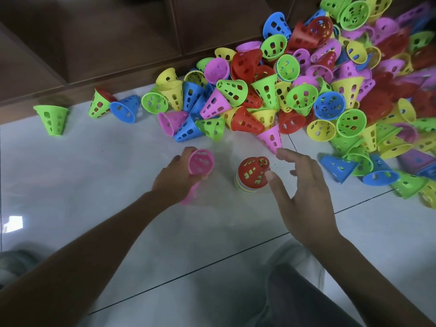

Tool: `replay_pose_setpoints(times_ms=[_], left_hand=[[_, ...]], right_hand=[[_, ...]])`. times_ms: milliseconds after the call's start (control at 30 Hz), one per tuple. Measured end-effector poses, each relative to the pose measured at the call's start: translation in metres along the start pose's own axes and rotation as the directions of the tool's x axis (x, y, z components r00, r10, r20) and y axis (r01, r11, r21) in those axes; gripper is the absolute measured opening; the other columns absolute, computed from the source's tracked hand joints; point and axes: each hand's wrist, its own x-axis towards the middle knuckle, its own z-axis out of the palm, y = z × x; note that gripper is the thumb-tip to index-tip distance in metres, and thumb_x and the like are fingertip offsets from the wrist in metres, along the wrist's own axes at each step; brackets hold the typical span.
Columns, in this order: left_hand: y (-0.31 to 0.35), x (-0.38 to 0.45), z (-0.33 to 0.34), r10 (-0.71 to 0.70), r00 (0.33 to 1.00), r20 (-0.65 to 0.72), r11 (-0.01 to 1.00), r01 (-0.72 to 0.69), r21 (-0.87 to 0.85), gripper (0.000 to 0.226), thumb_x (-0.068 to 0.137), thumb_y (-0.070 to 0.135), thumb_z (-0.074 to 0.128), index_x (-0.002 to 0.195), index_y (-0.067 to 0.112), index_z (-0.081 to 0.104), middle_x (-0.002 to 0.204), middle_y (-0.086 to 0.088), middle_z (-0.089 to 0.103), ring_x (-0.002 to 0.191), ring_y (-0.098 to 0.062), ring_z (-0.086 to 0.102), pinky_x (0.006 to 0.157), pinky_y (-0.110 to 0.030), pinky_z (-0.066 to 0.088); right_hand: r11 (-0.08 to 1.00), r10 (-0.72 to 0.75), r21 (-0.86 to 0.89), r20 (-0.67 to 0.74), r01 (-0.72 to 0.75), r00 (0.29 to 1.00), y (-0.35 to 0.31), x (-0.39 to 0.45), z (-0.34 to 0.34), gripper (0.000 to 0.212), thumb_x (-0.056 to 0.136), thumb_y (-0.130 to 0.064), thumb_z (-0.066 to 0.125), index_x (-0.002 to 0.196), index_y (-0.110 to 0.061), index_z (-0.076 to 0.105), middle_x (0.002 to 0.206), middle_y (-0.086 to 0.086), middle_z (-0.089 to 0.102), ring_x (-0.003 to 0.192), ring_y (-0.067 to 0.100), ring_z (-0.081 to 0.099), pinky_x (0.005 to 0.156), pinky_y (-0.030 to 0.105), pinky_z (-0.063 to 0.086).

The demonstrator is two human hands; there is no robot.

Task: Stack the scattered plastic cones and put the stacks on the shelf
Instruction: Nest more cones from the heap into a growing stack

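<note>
A large heap of perforated plastic cones [295,90] in red, blue, green, yellow and pink covers the floor at the upper right. A short stack of cones [251,178] with a red one on top stands upright on the tiles in front of me. My left hand [172,178] grips a pink cone [200,162], its wide mouth facing up, left of the stack. My right hand [304,187] hovers just right of the stack with fingers spread and holds nothing; its thumb is close to the red top cone. A pink cone [271,138] lies just beyond its fingertips.
A dark brown wooden shelf unit [94,43] with open compartments runs along the top. A lone green cone [53,119] stands at the left, with a green-and-red pair [100,103] and a blue cone [125,109] beside it. My knees show at the bottom.
</note>
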Motion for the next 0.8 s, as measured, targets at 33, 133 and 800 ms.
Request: replay_pose_setpoints(times_ms=[33,133,800], left_hand=[[0.000,-0.003,-0.003,-0.003,1.000,0.004,0.998,0.003,-0.057,0.056,0.088,0.045,0.072,0.133,0.033,0.041,0.108,0.006,0.063,0.096,-0.015,0.064,0.078,-0.033,0.055],[0.014,-0.013,-0.022,-0.027,1.000,-0.005,0.944,0.023,-0.330,0.055,0.090,0.033,0.074,0.134,0.027,0.041,0.107,0.011,0.063,0.095,-0.011,0.066,0.073,-0.027,0.057],[0.123,-0.067,-0.079,0.327,0.804,0.498,0.539,0.274,-0.797,0.051,0.097,0.037,0.043,0.143,0.017,0.040,0.103,-0.005,0.075,0.079,-0.019,0.073,0.067,-0.029,0.059]], right_hand=[[1.000,-0.003,0.008,0.002,0.003,1.000,-0.002,0.001,0.001,0.041,0.099,-0.040,0.058,0.136,-0.022,0.052,0.134,-0.007,0.056,0.125,0.008,0.048,0.101,0.030,0.046],[0.999,-0.042,0.024,-0.023,0.042,0.999,-0.011,0.001,0.001,0.037,0.099,-0.035,0.059,0.133,-0.021,0.056,0.129,-0.006,0.059,0.118,0.009,0.051,0.098,0.021,0.043],[0.475,0.117,0.770,0.424,-0.425,0.898,-0.022,0.021,0.000,0.062,0.083,-0.049,0.072,0.121,-0.003,0.061,0.110,0.021,0.071,0.091,0.027,0.070,0.087,0.037,0.056]])
